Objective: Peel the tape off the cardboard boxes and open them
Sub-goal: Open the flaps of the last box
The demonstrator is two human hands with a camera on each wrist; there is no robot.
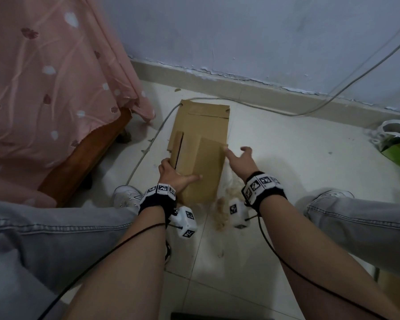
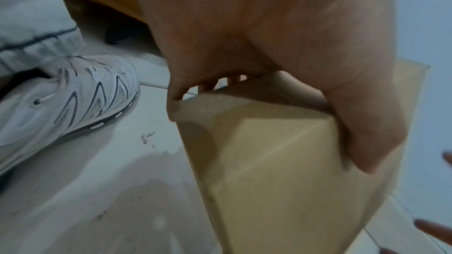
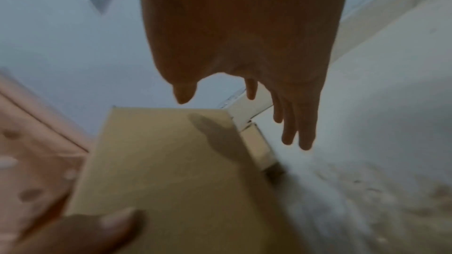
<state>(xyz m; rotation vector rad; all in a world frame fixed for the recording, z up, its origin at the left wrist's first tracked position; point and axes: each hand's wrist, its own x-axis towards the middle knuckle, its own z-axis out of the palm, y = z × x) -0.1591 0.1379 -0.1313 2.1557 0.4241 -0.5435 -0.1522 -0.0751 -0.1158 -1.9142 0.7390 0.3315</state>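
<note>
Two hands working: your left hand is gripping the cardboard box. Your right hand is hovering open beside it, holding nothing.

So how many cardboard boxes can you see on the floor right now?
2. One cardboard box is near the person, gripped by the left hand; the flattened box lies beyond it toward the wall, partly under it. Others may be out of view.
</note>
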